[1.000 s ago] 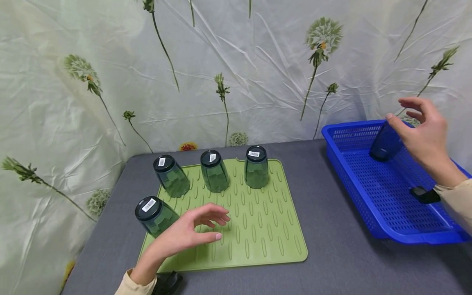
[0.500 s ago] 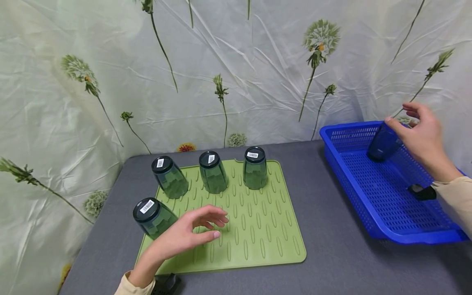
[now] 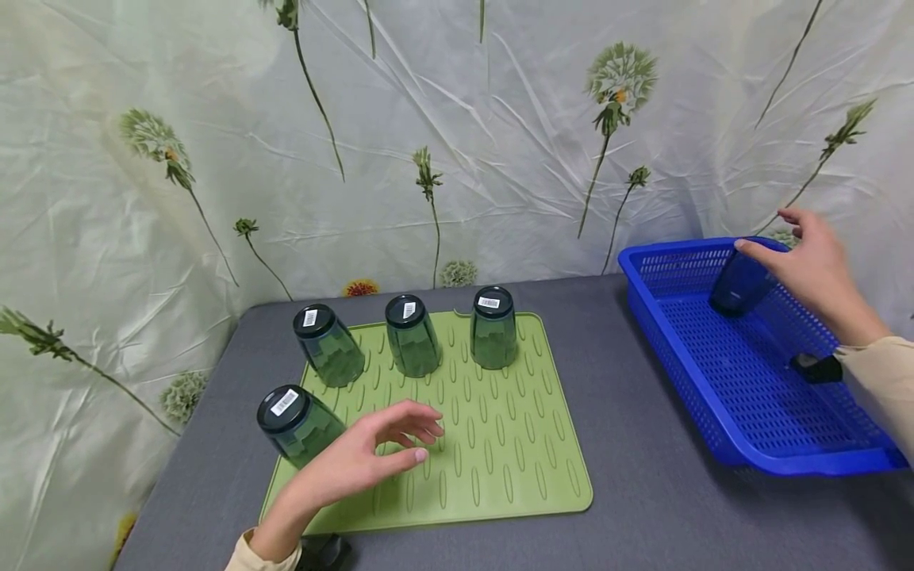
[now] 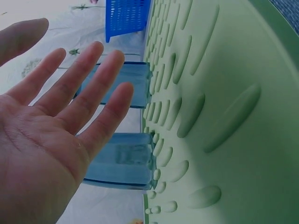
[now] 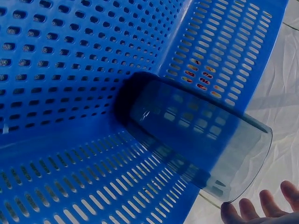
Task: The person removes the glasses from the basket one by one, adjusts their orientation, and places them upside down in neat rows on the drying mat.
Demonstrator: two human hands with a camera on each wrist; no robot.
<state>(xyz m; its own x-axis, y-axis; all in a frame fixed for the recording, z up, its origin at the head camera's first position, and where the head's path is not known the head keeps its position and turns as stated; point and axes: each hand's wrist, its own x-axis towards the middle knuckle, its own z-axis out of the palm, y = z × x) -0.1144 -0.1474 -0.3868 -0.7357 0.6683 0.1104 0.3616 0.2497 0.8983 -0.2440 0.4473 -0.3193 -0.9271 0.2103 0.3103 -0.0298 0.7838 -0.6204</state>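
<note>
- Glass [image 3: 739, 283] leans tilted in the blue basket's [image 3: 743, 396] far corner, at 2 o'clock from the green mat [image 3: 500, 444].
- Right hand [image 3: 814, 270], fingers spread, touches its rim.
- Left hand [image 3: 357, 460] hovers open over the mat.
</note>
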